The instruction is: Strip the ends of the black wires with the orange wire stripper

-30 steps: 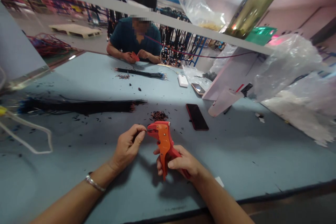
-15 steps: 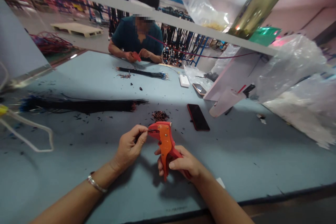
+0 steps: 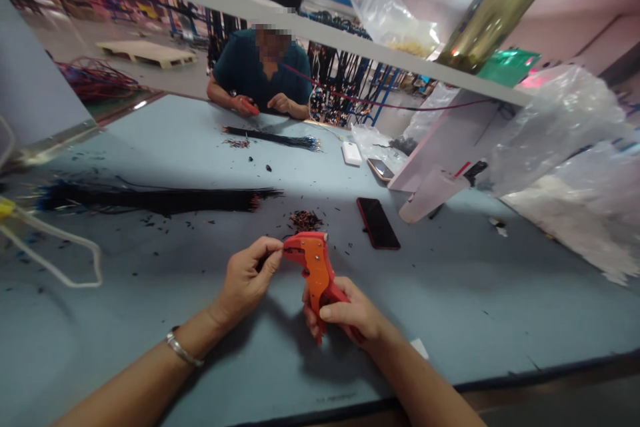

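Observation:
My right hand (image 3: pixel 347 312) is wrapped round the handles of a red and orange wire stripper (image 3: pixel 313 267), held upright above the blue table (image 3: pixel 450 293). My left hand (image 3: pixel 247 277) pinches a thin dark wire, its fingertips right at the stripper's jaw. A silver bangle (image 3: pixel 183 351) sits on my left wrist. A small heap of stripped wire bits (image 3: pixel 305 219) lies just beyond the tool. A long bundle of black wires (image 3: pixel 150 199) lies across the table to the left.
A dark phone (image 3: pixel 377 222) lies right of the heap. Another person (image 3: pixel 260 73) sits at the far edge with a red tool, behind a second wire bundle (image 3: pixel 273 139). A white box (image 3: pixel 351 153), another phone (image 3: pixel 380 169), plastic bags (image 3: pixel 565 167) and a white cable (image 3: pixel 50 253) lie around.
My left hand's fingertips have closed in on the stripper's jaw, and the tool has shifted slightly. The person opposite has lowered their red tool.

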### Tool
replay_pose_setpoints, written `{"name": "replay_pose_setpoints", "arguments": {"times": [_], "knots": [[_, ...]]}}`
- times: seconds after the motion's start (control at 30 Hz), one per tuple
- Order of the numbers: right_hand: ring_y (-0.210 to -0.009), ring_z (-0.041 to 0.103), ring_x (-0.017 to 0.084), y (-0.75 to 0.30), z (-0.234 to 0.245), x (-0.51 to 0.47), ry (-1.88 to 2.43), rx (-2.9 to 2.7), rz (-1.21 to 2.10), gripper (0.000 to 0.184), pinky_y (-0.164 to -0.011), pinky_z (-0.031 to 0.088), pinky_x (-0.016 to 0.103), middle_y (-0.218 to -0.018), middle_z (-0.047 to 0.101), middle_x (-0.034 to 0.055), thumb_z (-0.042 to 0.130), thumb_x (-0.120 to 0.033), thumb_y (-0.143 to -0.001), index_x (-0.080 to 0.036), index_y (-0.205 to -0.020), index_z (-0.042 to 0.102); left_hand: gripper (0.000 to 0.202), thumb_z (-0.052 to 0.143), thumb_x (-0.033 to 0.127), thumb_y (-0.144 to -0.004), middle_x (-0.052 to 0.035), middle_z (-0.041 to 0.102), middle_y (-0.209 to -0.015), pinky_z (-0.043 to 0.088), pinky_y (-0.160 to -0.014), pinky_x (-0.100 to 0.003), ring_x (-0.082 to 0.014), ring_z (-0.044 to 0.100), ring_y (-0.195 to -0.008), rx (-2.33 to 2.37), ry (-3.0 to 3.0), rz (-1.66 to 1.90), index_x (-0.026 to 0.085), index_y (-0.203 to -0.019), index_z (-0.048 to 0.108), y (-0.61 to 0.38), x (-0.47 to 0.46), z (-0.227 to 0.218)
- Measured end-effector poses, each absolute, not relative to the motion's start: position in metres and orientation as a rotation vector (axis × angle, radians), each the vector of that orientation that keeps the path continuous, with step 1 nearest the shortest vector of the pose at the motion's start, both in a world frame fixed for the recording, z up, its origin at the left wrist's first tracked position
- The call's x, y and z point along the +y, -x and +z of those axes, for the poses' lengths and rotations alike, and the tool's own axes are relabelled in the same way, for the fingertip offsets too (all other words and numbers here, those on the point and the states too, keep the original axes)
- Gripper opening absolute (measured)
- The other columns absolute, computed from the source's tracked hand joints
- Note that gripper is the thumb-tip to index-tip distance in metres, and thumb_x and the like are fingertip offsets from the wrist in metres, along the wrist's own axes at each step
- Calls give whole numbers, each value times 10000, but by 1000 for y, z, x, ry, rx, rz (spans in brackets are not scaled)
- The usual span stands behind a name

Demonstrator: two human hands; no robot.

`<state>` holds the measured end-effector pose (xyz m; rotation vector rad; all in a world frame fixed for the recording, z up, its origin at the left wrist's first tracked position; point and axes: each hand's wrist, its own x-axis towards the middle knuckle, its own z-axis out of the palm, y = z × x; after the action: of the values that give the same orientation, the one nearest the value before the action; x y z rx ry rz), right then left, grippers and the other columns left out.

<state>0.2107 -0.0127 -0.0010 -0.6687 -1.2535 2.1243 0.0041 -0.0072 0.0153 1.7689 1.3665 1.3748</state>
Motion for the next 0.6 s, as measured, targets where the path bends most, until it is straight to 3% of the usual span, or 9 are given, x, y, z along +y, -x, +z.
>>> {"name": "replay_pose_setpoints", "arguments": {"times": [0.23,0.6], "knots": [[-519,560,127,-206,-1,-14,669,-1266,2082,283,-482,465,244,-642,589,22,740,-331,-683,-118,-793,591,186,505,294,-846,21,560,-618,391,-514,-195,-107,476,-546,1400,-1740,1360,171,-775,624,-4,-6,16],[-504,562,124,-205,-1,-13,672,-1279,2083,293,-464,460,229,-619,593,18,746,-347,-680,-115,-771,592,213,526,328,-832,7,583,-645,405,-548,-204,-119,504,-595,1361,-1577,1332,157,-777,640,-4,-7,18]]}}
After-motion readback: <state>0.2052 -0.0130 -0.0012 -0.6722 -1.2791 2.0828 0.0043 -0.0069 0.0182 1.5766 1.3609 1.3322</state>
